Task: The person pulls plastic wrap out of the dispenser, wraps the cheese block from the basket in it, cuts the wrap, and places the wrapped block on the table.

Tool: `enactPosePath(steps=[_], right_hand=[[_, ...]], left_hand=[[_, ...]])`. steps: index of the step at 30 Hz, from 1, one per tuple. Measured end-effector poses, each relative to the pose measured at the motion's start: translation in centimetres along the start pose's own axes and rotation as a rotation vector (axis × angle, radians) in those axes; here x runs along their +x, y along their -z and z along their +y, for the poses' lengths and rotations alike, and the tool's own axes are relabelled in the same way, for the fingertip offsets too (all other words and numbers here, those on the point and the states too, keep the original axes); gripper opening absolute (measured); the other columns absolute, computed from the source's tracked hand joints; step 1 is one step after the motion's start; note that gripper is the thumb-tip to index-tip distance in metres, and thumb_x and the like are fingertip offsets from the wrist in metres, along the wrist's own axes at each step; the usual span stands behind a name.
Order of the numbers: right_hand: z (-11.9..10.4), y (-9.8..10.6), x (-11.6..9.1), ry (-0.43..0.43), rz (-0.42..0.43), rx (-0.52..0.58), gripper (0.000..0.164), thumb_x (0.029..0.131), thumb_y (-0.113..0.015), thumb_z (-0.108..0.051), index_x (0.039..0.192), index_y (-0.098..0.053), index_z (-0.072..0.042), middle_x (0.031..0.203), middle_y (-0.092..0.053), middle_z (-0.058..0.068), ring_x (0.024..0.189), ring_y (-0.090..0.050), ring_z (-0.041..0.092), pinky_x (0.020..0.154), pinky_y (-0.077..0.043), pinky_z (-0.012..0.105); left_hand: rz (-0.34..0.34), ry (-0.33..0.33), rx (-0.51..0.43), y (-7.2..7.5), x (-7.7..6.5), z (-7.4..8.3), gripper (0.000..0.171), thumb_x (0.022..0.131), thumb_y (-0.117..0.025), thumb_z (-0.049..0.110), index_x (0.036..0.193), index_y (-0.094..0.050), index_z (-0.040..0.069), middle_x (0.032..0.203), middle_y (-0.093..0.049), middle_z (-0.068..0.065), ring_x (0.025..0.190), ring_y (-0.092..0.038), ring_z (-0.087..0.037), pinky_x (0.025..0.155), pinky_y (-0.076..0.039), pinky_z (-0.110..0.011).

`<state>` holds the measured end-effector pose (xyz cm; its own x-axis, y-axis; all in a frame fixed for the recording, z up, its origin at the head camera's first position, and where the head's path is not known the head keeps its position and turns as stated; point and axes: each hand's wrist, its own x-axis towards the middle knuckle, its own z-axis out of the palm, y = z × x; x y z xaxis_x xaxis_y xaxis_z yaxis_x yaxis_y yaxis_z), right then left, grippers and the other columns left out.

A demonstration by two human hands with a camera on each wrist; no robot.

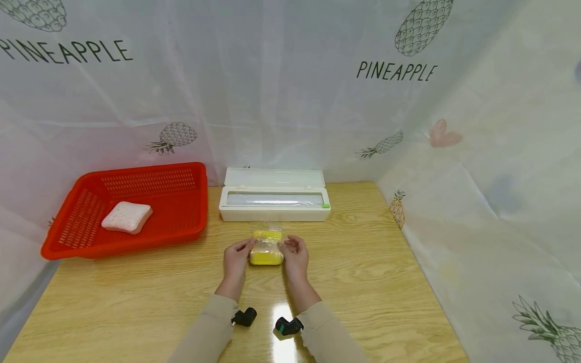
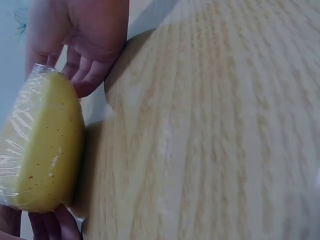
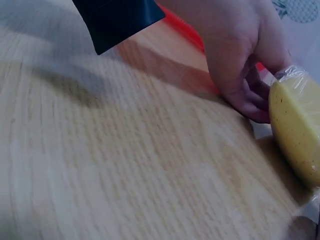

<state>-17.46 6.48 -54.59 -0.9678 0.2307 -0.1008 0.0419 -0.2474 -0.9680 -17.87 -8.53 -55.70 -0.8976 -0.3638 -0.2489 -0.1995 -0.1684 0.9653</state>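
Between both hands, on the table just in front of the cling film box, lies a yellow rounded block (image 1: 266, 258) with small dark specks, like a sponge. Clear cling film (image 1: 262, 246) covers it, creased on top, and a loose flap reaches toward the box. The left hand (image 1: 236, 261) pinches its left edge, thumb on the film. At the right edge the right hand (image 1: 297, 261) grips it, thumb on top and other fingers curled. In the left wrist view the block's speckled side (image 2: 52, 150) shows smooth under tight film.
The white cling film box (image 1: 274, 215) stands behind with its lid (image 1: 274, 177) raised, a film roll (image 1: 272, 200) inside and a green slider (image 1: 326, 205) at its right. A red basket (image 1: 199, 201) at left holds a pale pink block (image 1: 128, 217). A patterned curtain (image 1: 281, 101) borders the table.
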Motion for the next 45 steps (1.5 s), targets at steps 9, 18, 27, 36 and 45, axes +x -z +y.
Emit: enactPosePath(steps=[9, 18, 27, 36, 45], right_hand=[[-0.2, 0.2, -1.0, 0.067, 0.029, -0.082, 0.022, 0.083, -0.072, 0.006, 0.101, -0.064, 0.014, 0.088, -0.056, 0.018, 0.074, -0.051, 0.015, 0.061, -0.047, 0.018], [-0.9, 0.0, -2.7, 0.111, 0.06, -0.253, 0.012, 0.085, -0.074, -0.002, 0.091, -0.074, 0.008, 0.09, -0.068, 0.018, 0.085, -0.064, 0.022, 0.072, -0.054, 0.025], [-1.0, 0.4, -4.6, 0.043, -0.062, -0.219, 0.03, 0.092, -0.067, -0.008, 0.116, -0.066, 0.01, 0.119, -0.063, 0.022, 0.117, -0.056, 0.034, 0.096, -0.048, 0.04], [-2.5, 1.4, -5.8, 0.064, -0.223, -0.125, 0.031, 0.089, -0.069, 0.0, 0.116, -0.063, 0.013, 0.127, -0.056, 0.024, 0.123, -0.051, 0.035, 0.092, -0.049, 0.025], [-5.2, 3.6, -4.8, 0.211, -0.379, -0.327, 0.019, 0.085, -0.073, 0.0, 0.103, -0.072, 0.006, 0.103, -0.06, 0.02, 0.086, -0.055, 0.015, 0.078, -0.051, 0.023]], left_hand=[[0.056, -0.076, 0.048, 0.1, -0.8, 0.0, 0.02, 0.081, -0.079, 0.003, 0.091, -0.064, -0.007, 0.081, -0.061, -0.008, 0.066, -0.055, -0.011, 0.053, -0.047, -0.021], [0.073, -0.092, 0.306, 0.8, -2.0, 0.0, 0.021, 0.087, -0.076, 0.02, 0.091, -0.077, -0.001, 0.081, -0.07, -0.011, 0.063, -0.061, -0.013, 0.055, -0.051, -0.023], [-0.096, -0.069, 0.319, 1.1, -4.2, 0.2, 0.047, 0.087, -0.075, 0.035, 0.12, -0.069, 0.002, 0.122, -0.064, -0.018, 0.112, -0.058, -0.033, 0.09, -0.05, -0.043], [-0.132, -0.047, 0.156, 1.2, -4.9, 1.9, 0.053, 0.084, -0.079, 0.018, 0.131, -0.06, 0.001, 0.115, -0.061, -0.023, 0.074, -0.06, -0.016, 0.065, -0.056, -0.03], [-0.292, -0.178, 0.484, 3.1, -3.9, 4.5, 0.05, 0.08, -0.082, 0.017, 0.128, -0.065, 0.012, 0.131, -0.054, -0.015, 0.096, -0.05, -0.026, 0.075, -0.045, -0.033]])
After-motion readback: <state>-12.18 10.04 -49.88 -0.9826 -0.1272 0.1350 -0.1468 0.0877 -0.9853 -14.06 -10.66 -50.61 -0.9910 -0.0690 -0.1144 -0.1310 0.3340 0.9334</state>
